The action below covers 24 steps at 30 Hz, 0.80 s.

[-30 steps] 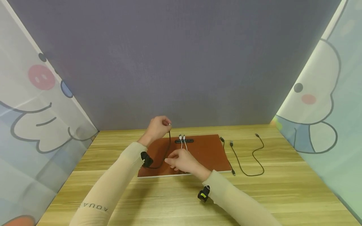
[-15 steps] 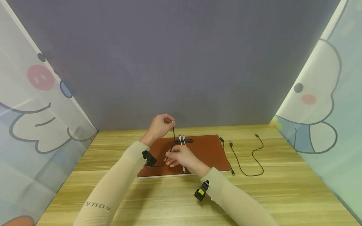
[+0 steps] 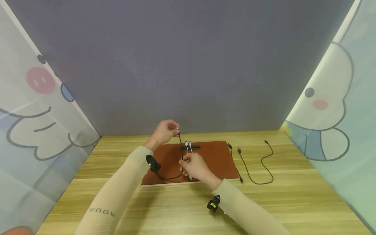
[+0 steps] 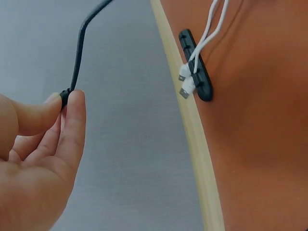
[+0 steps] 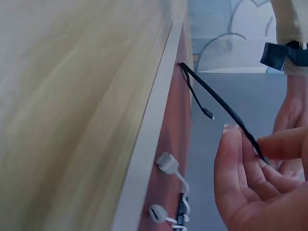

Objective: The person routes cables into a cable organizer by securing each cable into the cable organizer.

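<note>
A black USB cable (image 3: 181,143) hangs from my left hand (image 3: 164,133), raised over the back of a reddish-brown board (image 3: 214,160). Thumb and fingertips of that hand pinch its plug end (image 4: 65,97). Lower down, my right hand (image 3: 196,167) holds the same cable between thumb and fingers, as the right wrist view shows. The cable's other end, a small connector (image 5: 208,113), dangles past the board's edge in that view. Near the board's far edge sits a black cable clip (image 4: 204,86) with two white cables in it, their plugs (image 4: 187,87) poking out at the back.
Right of the board lie two more black cables, a short one (image 3: 236,168) by its edge and a longer curved one (image 3: 250,177) on the wooden table (image 3: 293,202). The white cables' other plugs (image 5: 167,163) lie toward the board's front edge. A grey panel (image 3: 188,65) stands behind.
My right hand has come to the hanging black cable and now pinches it, shifting right with it. My left hand rose and moved right, then came back slightly, still holding the plug.
</note>
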{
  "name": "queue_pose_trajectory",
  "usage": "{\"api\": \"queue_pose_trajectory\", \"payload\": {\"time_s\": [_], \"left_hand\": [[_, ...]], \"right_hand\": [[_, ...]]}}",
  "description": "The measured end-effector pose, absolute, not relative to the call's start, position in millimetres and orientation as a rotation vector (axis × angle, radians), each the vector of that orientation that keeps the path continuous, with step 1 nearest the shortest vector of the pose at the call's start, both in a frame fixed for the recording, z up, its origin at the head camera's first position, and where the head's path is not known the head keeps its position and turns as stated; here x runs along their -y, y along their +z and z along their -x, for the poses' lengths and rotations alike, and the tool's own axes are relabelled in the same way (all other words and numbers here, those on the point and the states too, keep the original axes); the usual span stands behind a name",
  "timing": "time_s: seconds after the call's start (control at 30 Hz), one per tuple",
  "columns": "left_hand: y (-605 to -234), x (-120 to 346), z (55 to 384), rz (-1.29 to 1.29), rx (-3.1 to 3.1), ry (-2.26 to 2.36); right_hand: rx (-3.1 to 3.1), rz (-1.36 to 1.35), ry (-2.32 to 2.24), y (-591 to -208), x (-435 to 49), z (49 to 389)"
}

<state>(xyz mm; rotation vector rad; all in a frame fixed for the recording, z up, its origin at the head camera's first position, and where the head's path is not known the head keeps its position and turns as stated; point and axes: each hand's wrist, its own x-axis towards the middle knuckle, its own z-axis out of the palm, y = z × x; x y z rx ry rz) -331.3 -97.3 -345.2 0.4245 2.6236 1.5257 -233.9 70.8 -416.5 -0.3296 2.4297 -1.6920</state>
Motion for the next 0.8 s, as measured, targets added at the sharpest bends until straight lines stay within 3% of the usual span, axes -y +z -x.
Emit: {"api": "queue_pose_trajectory", "payload": {"time_s": [0.37, 0.8], "left_hand": [[-361.8, 91.1, 344.0, -0.441, -2.684, 1.475], [-385.8, 82.0, 355.4, -0.531, -2.778, 1.298]], "right_hand": [[-3.008, 0.564, -1.036, -411.6, -68.4, 210.0], [-3.205, 0.753, -0.538, -414.6, -56.2, 204.9]]}}
